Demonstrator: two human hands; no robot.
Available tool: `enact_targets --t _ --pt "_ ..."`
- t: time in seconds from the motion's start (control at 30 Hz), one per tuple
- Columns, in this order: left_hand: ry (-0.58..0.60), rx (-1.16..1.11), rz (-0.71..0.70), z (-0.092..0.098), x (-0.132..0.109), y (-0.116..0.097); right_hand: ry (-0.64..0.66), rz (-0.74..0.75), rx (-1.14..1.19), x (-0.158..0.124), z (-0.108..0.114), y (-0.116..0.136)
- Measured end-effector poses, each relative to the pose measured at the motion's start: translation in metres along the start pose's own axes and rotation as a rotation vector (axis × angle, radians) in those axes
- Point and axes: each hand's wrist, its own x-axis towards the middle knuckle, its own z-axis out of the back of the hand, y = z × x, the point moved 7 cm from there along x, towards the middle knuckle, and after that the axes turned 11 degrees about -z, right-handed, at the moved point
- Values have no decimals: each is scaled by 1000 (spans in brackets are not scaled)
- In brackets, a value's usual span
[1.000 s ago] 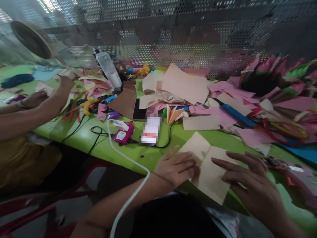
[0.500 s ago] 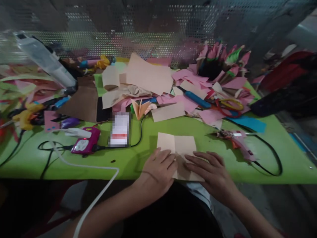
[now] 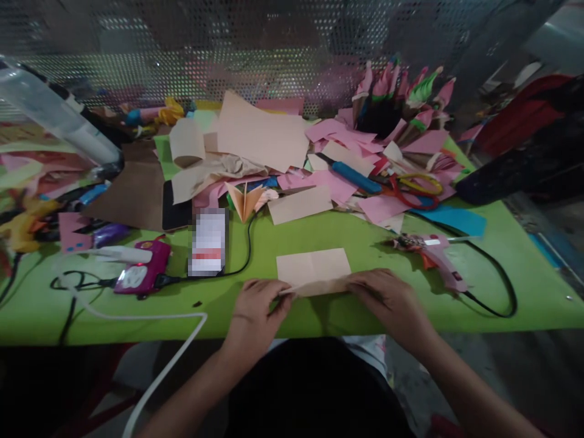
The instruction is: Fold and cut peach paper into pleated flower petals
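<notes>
Perforated screen [image 3: 219,67] backs a green table [image 3: 538,292]. One cream sheet [image 3: 314,264] is at the table's near side, in front of the person, its near edge curled up in a fold. Two hands work on it: the left hand [image 3: 262,310] pinches that edge's left end between thumb and fingers, and the right hand [image 3: 387,304] pinches its right end.

Just beyond the sheet lie one cream strip [image 3: 300,204] and, to its left, one orange paper fan [image 3: 245,201]. Left of the sheet is one phone [image 3: 208,246]; farther left, one magenta power strip [image 3: 143,267] with one white plug in it. Right of the sheet lies one pink glue gun [image 3: 442,258]. Beyond the sheet, to the right, are one blue-handled tool [image 3: 356,176] and scissors handles [image 3: 417,185], one red, one yellow, among pink scraps too many to count.

Two containers stand beyond the sheet: to the right, one dark holder [image 3: 376,118] with several pink-tipped pieces and a green-tipped one; far left, one clear bottle [image 3: 59,112], tilted, its contents unclear.

Half a second ago the sheet lay open under both hands, its crease upright; now its near edge is folded up. Another person's arms, seen at left a second ago, are out of view.
</notes>
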Motion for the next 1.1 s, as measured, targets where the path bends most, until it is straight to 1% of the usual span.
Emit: enact_targets --t 0.1,0.2,0.3,0.37,0.57,0.67,0.77,0.93,1.1 --pt "-103 84 102 -2 0 8 -74 -30 -73 10 -1 1" --pt "-144 111 152 -5 2 12 -131 -32 -153 16 -6 1" --pt "-132 144 197 -7 3 16 -150 -35 -203 18 -10 -2" --pt "-123 180 197 -7 4 16 -146 -47 -203 19 -13 -5" --pt "-76 222 185 -8 6 13 -71 -45 -213 19 -18 -6" --pt "-45 240 191 -8 9 13 -44 -11 -215 18 -19 -3" --pt "-24 269 187 -9 10 12 -57 14 -195 19 -19 -1" --pt "-32 288 169 -8 11 10 -76 -13 -177 18 -19 -3" --pt "-17 289 191 -9 11 13 -77 -15 -176 18 -20 -4"
